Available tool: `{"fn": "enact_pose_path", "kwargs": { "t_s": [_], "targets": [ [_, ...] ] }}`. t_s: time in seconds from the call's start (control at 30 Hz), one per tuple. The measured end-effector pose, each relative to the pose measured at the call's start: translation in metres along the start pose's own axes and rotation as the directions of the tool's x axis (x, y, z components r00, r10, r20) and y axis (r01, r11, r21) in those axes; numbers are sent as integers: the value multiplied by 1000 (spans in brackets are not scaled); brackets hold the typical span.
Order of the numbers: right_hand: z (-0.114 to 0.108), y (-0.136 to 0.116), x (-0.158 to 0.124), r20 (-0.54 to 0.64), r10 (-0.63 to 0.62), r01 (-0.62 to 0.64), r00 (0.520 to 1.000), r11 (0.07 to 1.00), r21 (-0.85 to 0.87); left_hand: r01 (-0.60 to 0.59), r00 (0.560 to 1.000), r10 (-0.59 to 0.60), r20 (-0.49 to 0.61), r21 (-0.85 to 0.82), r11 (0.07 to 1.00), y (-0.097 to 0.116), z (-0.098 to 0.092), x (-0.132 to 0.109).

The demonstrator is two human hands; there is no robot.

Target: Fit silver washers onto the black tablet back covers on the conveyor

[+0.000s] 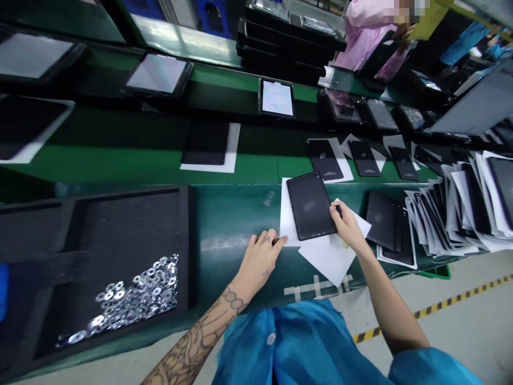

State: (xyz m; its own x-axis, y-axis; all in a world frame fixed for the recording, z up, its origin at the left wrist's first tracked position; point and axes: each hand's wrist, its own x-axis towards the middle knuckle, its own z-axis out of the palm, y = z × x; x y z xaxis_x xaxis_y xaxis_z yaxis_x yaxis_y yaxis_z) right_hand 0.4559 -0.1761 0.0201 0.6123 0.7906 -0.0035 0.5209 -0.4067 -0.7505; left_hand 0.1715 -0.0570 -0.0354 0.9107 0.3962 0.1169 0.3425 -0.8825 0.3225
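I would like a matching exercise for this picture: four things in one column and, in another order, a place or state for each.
Things:
1. right hand
2. left hand
3. metal washers
4. black tablet

Places or states:
A. inside a black tray
B. lying on white sheets
C. holding the tablet's edge
D. resting at a sheet's edge

Pairs: 1-C, 2-D, 3-A, 4-B

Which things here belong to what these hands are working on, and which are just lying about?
In use: left hand, right hand, black tablet, white paper sheets.
Lying about: silver washers, black tray, stacked tablets.
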Motion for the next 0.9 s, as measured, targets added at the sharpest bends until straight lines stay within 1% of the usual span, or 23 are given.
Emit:
{"fn": "enact_pose_path", "kwargs": {
  "t_s": [0.07,0.13,0.17,0.2,0.23,0.27,0.3,0.37,0.47,0.5,0.53,0.57,0.6,0.67,0.73,0.8,0.9],
  "targets": [
    [-23,-12,-3,-55,17,-20,998,998,-62,4,1000,-4,9,33,999,5,0,-6],
    [-42,-30,-8,-72,21,-32,997,987,-157,18,1000,-18,8,50,999,9,0,-16],
    [-47,-40,-12,-57,8,-20,998,976,-216,28,1000,-29,8,53,998,11,0,-20],
    [-48,-51,-15,-24,-16,9,1000,961,-276,41,999,-41,8,50,998,11,0,-24],
    [-43,-62,-18,24,-47,52,999,941,-333,54,999,-54,7,41,998,11,-1,-28],
    [-32,-72,-20,84,-78,105,993,918,-382,68,998,-68,6,26,997,10,-1,-31],
    [-17,-82,-22,152,-107,162,983,893,-421,83,997,-83,-1,0,997,9,-2,-33],
    [25,-98,-24,284,-153,274,947,845,-458,112,993,-115,-32,-92,990,3,-3,-38],
    [88,-111,-21,433,-168,380,885,799,-466,150,976,-189,-111,-291,945,-15,-7,-45],
    [103,-112,-18,468,-162,398,869,792,-464,169,964,-229,-138,-349,922,-23,-9,-46],
    [112,-111,-15,493,-152,404,856,792,-457,191,951,-269,-151,-396,898,-33,-12,-45],
    [117,-108,-11,510,-146,403,848,801,-442,212,941,-304,-152,-435,875,-43,-15,-41],
    [116,-104,-8,514,-144,395,846,817,-420,231,934,-329,-139,-467,854,-53,-18,-34],
    [101,-96,-5,479,-151,354,865,861,-366,254,934,-346,-84,-524,813,-68,-27,-10],
    [76,-85,-7,411,-148,299,899,894,-333,269,940,-342,-21,-573,774,-78,-37,23],
    [51,-69,-10,313,-124,238,942,903,-358,286,944,-326,44,-603,745,-84,-46,59],
    [26,-35,-21,205,-86,168,975,889,-426,337,934,-335,122,-611,716,-93,-54,109]
  ]
}}
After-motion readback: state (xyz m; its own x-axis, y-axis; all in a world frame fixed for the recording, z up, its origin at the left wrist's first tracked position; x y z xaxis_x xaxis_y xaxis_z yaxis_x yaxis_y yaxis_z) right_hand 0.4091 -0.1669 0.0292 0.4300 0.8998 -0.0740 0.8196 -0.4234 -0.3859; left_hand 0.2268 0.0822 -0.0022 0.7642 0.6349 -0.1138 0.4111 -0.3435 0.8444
